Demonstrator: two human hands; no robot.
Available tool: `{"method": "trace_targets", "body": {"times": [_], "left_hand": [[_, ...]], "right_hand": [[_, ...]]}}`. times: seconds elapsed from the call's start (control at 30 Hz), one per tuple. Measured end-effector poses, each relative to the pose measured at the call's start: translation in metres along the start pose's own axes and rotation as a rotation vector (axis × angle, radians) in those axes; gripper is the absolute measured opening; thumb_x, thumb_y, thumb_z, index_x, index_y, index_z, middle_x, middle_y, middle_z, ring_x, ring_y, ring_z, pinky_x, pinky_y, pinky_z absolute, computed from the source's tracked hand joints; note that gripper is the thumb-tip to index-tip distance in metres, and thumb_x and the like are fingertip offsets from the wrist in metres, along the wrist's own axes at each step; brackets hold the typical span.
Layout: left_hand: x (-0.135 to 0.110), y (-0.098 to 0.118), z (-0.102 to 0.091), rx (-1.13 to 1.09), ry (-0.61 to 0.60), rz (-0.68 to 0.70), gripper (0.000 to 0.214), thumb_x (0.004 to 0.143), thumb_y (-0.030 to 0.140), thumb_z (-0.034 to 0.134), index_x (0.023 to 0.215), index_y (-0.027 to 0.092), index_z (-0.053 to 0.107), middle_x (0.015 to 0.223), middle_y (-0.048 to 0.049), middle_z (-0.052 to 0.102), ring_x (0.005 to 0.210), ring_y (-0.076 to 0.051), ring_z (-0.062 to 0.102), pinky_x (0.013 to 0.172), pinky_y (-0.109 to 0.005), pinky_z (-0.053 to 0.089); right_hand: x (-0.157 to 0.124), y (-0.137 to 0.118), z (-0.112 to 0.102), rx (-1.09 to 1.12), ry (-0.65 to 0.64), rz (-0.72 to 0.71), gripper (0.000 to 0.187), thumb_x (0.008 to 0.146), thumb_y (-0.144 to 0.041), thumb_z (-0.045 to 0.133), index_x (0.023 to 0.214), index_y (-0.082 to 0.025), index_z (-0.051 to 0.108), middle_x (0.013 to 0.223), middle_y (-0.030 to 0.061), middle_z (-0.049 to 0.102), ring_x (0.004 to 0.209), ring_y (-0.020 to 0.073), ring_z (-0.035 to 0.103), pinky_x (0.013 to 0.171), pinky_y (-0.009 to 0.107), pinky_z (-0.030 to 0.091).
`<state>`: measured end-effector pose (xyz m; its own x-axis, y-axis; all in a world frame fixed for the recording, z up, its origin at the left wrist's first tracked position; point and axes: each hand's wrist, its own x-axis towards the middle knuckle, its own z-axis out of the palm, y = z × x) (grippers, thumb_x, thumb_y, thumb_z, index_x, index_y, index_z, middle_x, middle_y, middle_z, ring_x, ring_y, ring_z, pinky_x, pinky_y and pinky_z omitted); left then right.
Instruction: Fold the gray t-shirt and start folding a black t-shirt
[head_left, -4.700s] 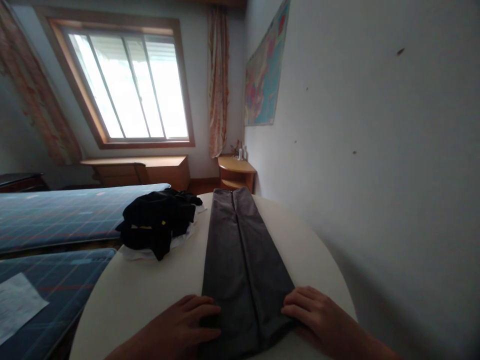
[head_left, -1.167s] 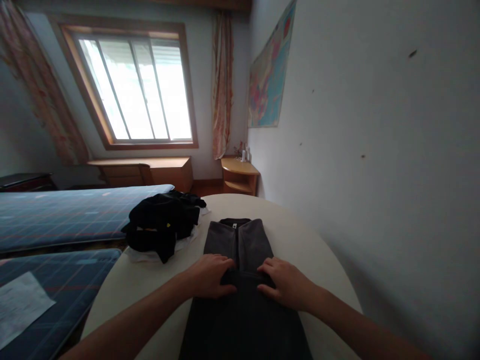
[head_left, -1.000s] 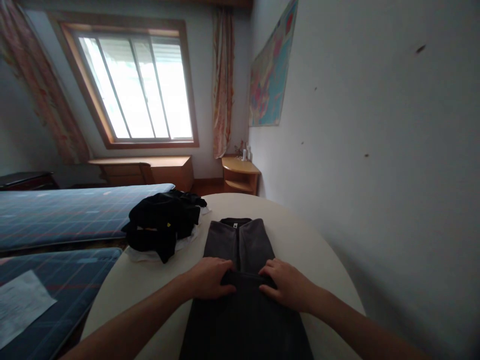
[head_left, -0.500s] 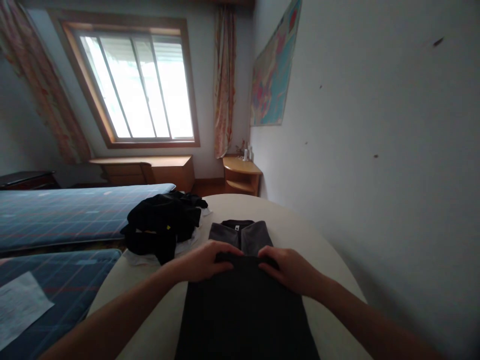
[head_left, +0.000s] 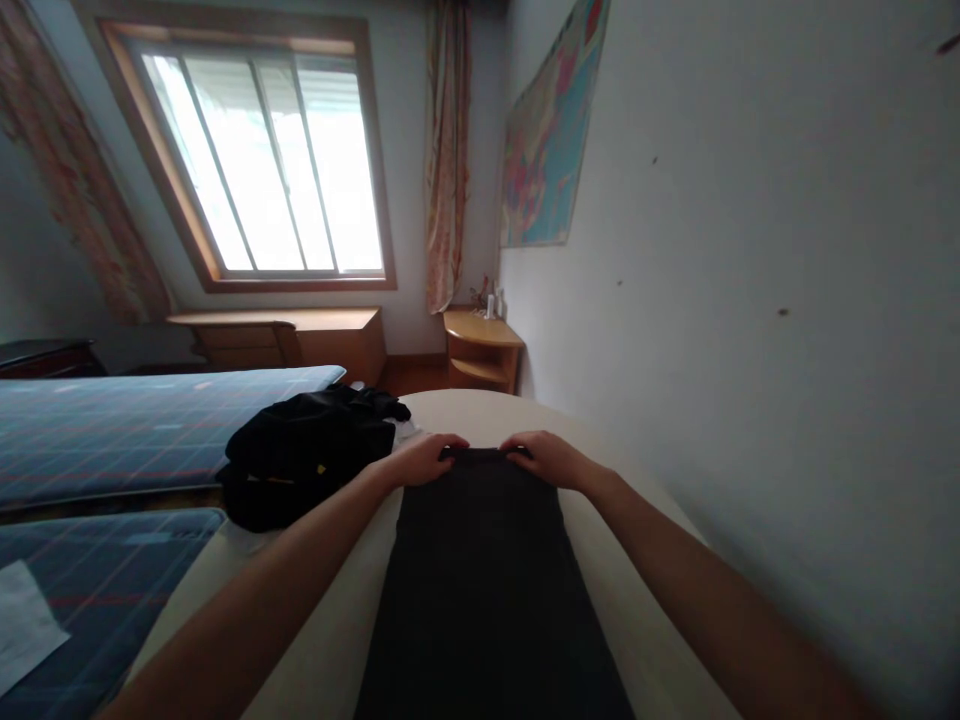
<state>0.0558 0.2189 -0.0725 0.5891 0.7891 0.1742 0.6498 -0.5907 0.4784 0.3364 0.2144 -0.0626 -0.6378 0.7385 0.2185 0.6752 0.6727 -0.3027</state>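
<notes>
A dark grey collared shirt point(head_left: 487, 580) lies lengthwise on the round cream table point(head_left: 630, 610), its sides folded in to make a long narrow panel. My left hand point(head_left: 427, 459) pinches the far edge of that panel near its left corner, thumb on the near side. At the right corner of the same edge, my right hand point(head_left: 551, 460) grips the cloth between thumb and fingers. The collar is hidden under the fabric and my hands. To the left of my left hand, a heap of black clothing point(head_left: 300, 450) rests on the table, with something white under it.
Two beds with blue plaid mattresses point(head_left: 150, 425) stand along the left, the nearer one with a white paper point(head_left: 30, 625) on it. A wall point(head_left: 720, 400) runs close on the right. Beyond the table are a desk point(head_left: 337, 335) and a corner shelf point(head_left: 484, 335).
Both my hands have moved away from me, carrying the folded edge of the shirt over its collar, which was visible before. The view has shifted slightly.
</notes>
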Motion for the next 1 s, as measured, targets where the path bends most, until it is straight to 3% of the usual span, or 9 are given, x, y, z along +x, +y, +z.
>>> {"method": "trace_targets", "body": {"times": [0.13, 0.27, 0.37, 0.5, 0.63, 0.8, 0.9, 1.0], "left_hand": [[0.001, -0.019, 0.020, -0.026, 0.003, -0.024, 0.045, 0.079, 0.016, 0.057, 0.123, 0.021, 0.067, 0.117, -0.0058, 0.073, 0.106, -0.023, 0.068, 0.096, -0.032, 0.049], [0.013, -0.028, 0.007, -0.073, 0.049, -0.032, 0.045, 0.080, 0.017, 0.056, 0.125, 0.020, 0.065, 0.112, -0.0044, 0.074, 0.091, -0.019, 0.069, 0.089, -0.030, 0.051], [0.025, -0.035, 0.000, -0.105, 0.124, -0.058, 0.043, 0.084, 0.022, 0.056, 0.126, 0.019, 0.062, 0.112, -0.0048, 0.074, 0.097, -0.018, 0.068, 0.092, -0.030, 0.049], [0.029, -0.050, 0.013, -0.121, 0.154, -0.156, 0.044, 0.084, 0.032, 0.060, 0.125, 0.017, 0.062, 0.109, -0.0074, 0.074, 0.087, -0.020, 0.069, 0.084, -0.032, 0.052], [0.021, -0.063, 0.031, -0.124, 0.143, -0.244, 0.046, 0.075, 0.023, 0.063, 0.120, 0.018, 0.064, 0.105, -0.0059, 0.074, 0.078, -0.017, 0.068, 0.077, -0.028, 0.053], [0.021, -0.073, 0.028, -0.147, 0.160, -0.278, 0.052, 0.071, 0.012, 0.056, 0.122, 0.017, 0.061, 0.099, -0.0039, 0.074, 0.073, -0.014, 0.067, 0.067, -0.023, 0.053], [0.024, -0.074, 0.023, -0.140, 0.185, -0.264, 0.050, 0.076, 0.012, 0.051, 0.126, 0.017, 0.058, 0.102, -0.0044, 0.073, 0.080, -0.015, 0.069, 0.071, -0.024, 0.055], [0.021, -0.068, 0.023, -0.081, 0.207, -0.257, 0.043, 0.077, 0.013, 0.053, 0.119, 0.016, 0.063, 0.103, -0.0072, 0.074, 0.091, -0.020, 0.070, 0.086, -0.033, 0.055]], "right_hand": [[0.000, 0.017, 0.025, 0.057, -0.024, -0.002, 0.027, 0.093, -0.023, 0.055, 0.114, -0.024, 0.073, 0.112, 0.0057, 0.075, 0.104, 0.0239, 0.069, 0.093, 0.036, 0.050], [0.009, 0.025, 0.016, 0.145, 0.019, -0.031, 0.025, 0.093, -0.026, 0.056, 0.110, -0.027, 0.075, 0.108, 0.0023, 0.076, 0.101, 0.0210, 0.070, 0.091, 0.033, 0.051], [0.020, 0.032, 0.008, 0.170, 0.109, 0.004, 0.025, 0.093, -0.027, 0.058, 0.111, -0.027, 0.074, 0.107, 0.0018, 0.076, 0.099, 0.0202, 0.070, 0.090, 0.031, 0.051], [0.026, 0.046, 0.023, 0.201, 0.118, 0.132, 0.033, 0.087, -0.024, 0.064, 0.119, -0.023, 0.070, 0.101, 0.0050, 0.077, 0.091, 0.0210, 0.071, 0.085, 0.033, 0.052], [0.020, 0.061, 0.044, 0.352, 0.099, 0.166, 0.033, 0.085, -0.020, 0.063, 0.118, -0.020, 0.068, 0.101, 0.0059, 0.076, 0.091, 0.0194, 0.070, 0.086, 0.033, 0.052], [0.014, 0.072, 0.046, 0.566, 0.162, 0.193, 0.042, 0.083, -0.020, 0.063, 0.125, -0.019, 0.063, 0.109, 0.0076, 0.074, 0.089, 0.0176, 0.070, 0.081, 0.031, 0.055], [0.016, 0.073, 0.044, 0.528, 0.232, 0.211, 0.040, 0.084, -0.020, 0.062, 0.124, -0.019, 0.062, 0.109, 0.0086, 0.073, 0.090, 0.0176, 0.070, 0.084, 0.033, 0.055], [0.018, 0.068, 0.045, 0.348, 0.236, 0.245, 0.034, 0.082, -0.017, 0.063, 0.116, -0.018, 0.066, 0.109, 0.0093, 0.073, 0.094, 0.0195, 0.069, 0.089, 0.036, 0.053]]}}
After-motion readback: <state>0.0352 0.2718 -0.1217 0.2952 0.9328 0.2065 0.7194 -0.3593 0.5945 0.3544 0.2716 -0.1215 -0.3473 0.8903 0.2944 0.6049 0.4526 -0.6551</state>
